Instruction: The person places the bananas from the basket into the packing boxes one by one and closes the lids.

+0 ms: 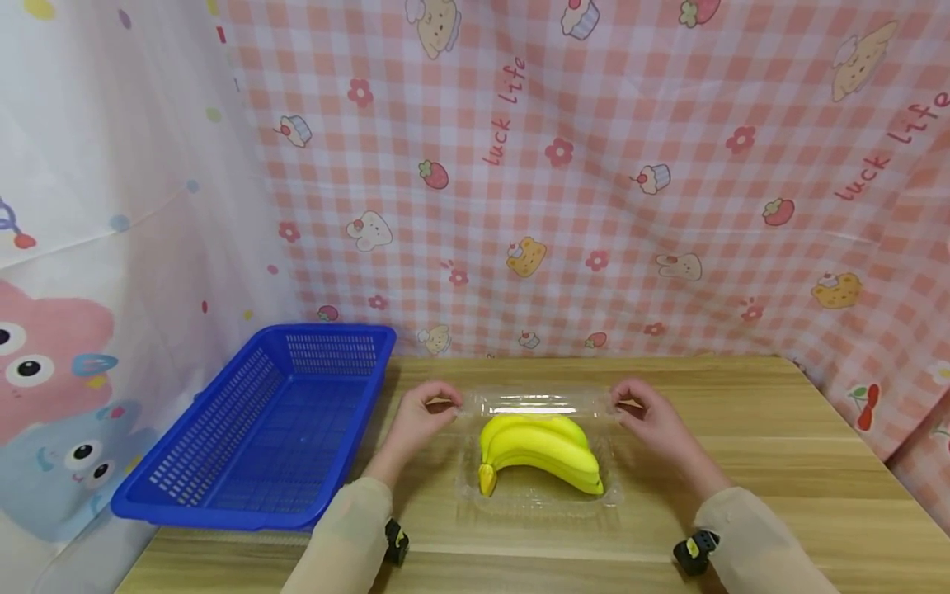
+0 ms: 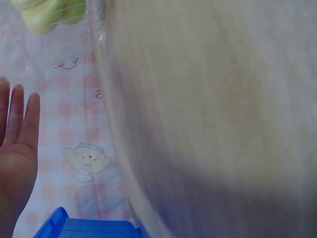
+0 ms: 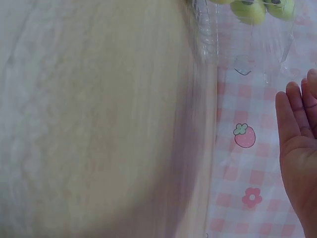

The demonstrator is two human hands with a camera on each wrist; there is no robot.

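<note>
A clear plastic container (image 1: 545,501) lies on the wooden table in front of me, with a bunch of yellow bananas (image 1: 545,450) inside. Its transparent lid (image 1: 534,401) catches a bright reflection along the far side. At the lid's left edge, my left hand (image 1: 425,417) pinches the plastic between thumb and fingertips. My right hand (image 1: 653,419) does the same at the right edge. Both wrist views show the outer fingers of the left hand (image 2: 19,144) and right hand (image 3: 299,144) fairly straight, with thumbs hidden.
A blue plastic basket (image 1: 297,437) with slotted walls stands on the table (image 1: 772,462) to the left, close to my left forearm. Behind the table hangs a pink checked cloth (image 1: 564,190); a white printed cloth (image 1: 148,165) hangs at the left.
</note>
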